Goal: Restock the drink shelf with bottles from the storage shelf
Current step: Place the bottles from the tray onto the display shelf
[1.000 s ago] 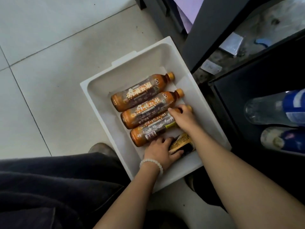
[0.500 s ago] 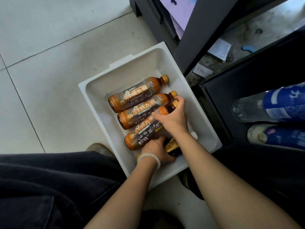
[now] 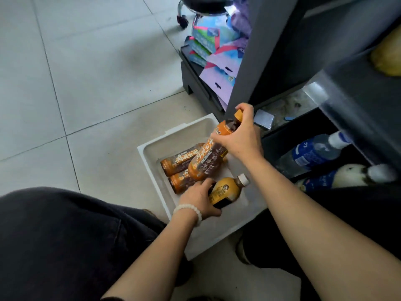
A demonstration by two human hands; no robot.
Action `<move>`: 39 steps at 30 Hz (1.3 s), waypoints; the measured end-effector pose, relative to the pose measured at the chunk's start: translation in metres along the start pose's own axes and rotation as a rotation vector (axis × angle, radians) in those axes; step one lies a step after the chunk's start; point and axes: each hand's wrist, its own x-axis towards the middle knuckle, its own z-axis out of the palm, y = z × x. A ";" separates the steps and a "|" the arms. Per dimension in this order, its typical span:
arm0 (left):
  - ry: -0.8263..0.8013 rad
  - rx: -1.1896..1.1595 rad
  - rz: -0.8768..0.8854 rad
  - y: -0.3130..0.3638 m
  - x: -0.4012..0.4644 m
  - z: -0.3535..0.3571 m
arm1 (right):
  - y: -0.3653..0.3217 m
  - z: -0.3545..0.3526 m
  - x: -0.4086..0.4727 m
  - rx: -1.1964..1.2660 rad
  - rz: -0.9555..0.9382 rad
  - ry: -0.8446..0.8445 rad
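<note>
With the right hand (image 3: pixel 240 140) gripping the orange-capped brown tea bottle (image 3: pixel 213 155) by its neck above the white plastic bin (image 3: pixel 152 161), and the left hand's (image 3: pixel 200 197) fingers curled round the yellow-labelled white-capped bottle (image 3: pixel 226 191) at the bin's near edge, lift both clear before turning.

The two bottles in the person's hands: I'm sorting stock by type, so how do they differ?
The orange-capped bottle in the right hand is lifted and tilted above the white bin; the white-capped bottle under the left hand lies low in it. The orange-capped bottle has an orange-and-brown label and looks longer; the white-capped bottle looks shorter, with a yellow label. Both hold dark drink.
</note>
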 end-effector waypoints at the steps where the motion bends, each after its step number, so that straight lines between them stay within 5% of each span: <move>1: 0.026 0.027 0.021 0.005 -0.009 -0.011 | -0.010 -0.012 -0.006 0.007 -0.025 0.025; 19: 0.407 0.099 0.346 0.136 -0.133 -0.189 | -0.134 -0.247 -0.105 -0.138 -0.341 0.349; 28: 0.582 -0.081 0.553 0.243 -0.114 -0.206 | -0.114 -0.354 -0.112 -0.132 -0.304 0.515; 39: 0.518 -0.329 0.614 0.337 -0.029 -0.185 | -0.046 -0.419 -0.062 -0.185 -0.188 0.622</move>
